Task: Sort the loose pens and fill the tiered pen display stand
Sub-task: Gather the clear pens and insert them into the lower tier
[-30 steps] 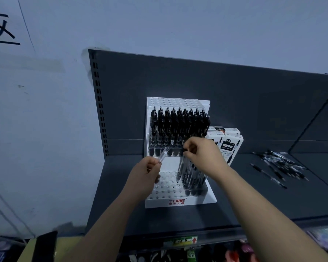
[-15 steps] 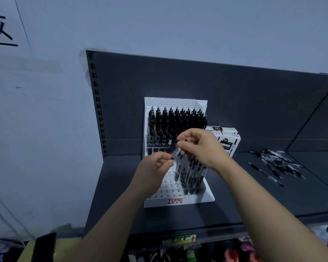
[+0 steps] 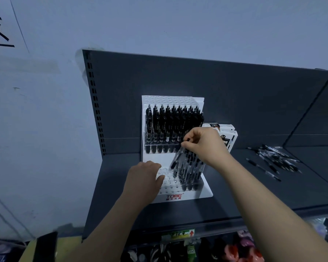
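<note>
Here, pen [image 3: 176,159] pinched below right hand [image 3: 204,144], over stand [image 3: 206,192]

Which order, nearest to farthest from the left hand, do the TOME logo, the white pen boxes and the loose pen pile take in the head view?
1. TOME logo, on the front lip of the stand, just right of the left hand.
2. White pen boxes, behind the stand's right side.
3. Loose pen pile, far right on the shelf.
</note>
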Available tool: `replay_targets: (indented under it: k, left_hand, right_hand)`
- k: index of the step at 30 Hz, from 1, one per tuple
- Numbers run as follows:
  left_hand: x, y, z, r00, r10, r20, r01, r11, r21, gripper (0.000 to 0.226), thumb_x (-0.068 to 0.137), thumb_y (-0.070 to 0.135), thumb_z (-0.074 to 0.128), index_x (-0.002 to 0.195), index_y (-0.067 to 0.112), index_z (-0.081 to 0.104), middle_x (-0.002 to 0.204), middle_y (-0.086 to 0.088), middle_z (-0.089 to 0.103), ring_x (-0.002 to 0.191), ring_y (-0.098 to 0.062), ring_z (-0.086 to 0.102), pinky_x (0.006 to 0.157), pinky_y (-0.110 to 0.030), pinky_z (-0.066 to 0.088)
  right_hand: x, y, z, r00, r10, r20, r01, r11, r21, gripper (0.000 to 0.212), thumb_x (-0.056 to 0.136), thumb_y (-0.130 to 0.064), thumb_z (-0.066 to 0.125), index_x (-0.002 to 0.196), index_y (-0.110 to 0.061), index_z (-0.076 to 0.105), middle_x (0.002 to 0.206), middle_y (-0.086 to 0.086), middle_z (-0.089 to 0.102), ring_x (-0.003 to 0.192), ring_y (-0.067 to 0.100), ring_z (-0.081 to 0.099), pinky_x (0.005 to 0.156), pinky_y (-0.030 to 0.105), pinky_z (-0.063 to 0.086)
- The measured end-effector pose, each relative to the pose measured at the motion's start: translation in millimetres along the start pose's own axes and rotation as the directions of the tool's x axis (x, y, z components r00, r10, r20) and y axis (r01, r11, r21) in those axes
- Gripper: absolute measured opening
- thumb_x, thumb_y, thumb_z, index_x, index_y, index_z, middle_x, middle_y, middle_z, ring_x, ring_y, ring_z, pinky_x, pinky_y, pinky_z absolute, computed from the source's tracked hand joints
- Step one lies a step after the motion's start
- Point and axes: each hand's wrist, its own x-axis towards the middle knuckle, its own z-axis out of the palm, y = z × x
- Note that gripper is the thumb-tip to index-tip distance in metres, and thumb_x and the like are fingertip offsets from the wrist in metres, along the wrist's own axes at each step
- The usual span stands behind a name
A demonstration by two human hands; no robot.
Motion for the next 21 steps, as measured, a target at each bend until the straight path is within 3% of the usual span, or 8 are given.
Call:
replay_targets:
  k: [5, 14, 21]
  left_hand:
    - [-1.4, -2.3, 3.3, 1.0, -0.015, 0.009, 0.014, 0.997, 0.075, 0.035, 0.097, 0.044, 0.042, 0.122, 0.024, 0.055, 0.12, 0.007, 0.059, 0.11, -0.016, 0.053, 0.094, -0.031, 0.038]
    - [-3.4, -1.3, 7.1, 0.998, -0.024, 0.049, 0.019, 0.995, 0.103, 0.036, 0.097, 0.043, 0.042, 0.125, 0.024, 0.054, 0.122, 0.006, 0.058, 0.113, -0.017, 0.052, 0.095, -0.032, 0.037]
    - [-3.5, -0.4, 6.9, 0.998, -0.032, 0.047, 0.027, 0.995, 0.092, 0.037, 0.096, 0.044, 0.042, 0.126, 0.024, 0.054, 0.122, 0.006, 0.059, 0.113, -0.018, 0.052, 0.095, -0.033, 0.038]
  right_hand:
    - [5.3, -7.1, -9.0, 1.0, -0.025, -0.012, 0.024, 0.996, -0.085, 0.012, 0.081, -0.022, 0.075, 0.074, -0.025, 0.065, 0.072, -0.007, 0.065, 0.069, 0.015, 0.063, 0.067, 0.033, 0.054]
    - [-0.7, -3.0, 8.0, 0.992, 0.022, 0.127, 0.014, 0.96, -0.279, 0.004, 0.084, -0.024, 0.072, 0.082, -0.021, 0.071, 0.079, -0.006, 0.07, 0.075, 0.015, 0.065, 0.075, 0.038, 0.057]
    - [-1.2, -8.1, 16.2, 0.974, -0.064, 0.217, 0.145, 0.912, -0.383, 0.021, 0.097, -0.024, 0.055, 0.098, -0.022, 0.076, 0.099, -0.006, 0.073, 0.071, 0.01, 0.058, 0.069, 0.029, 0.053]
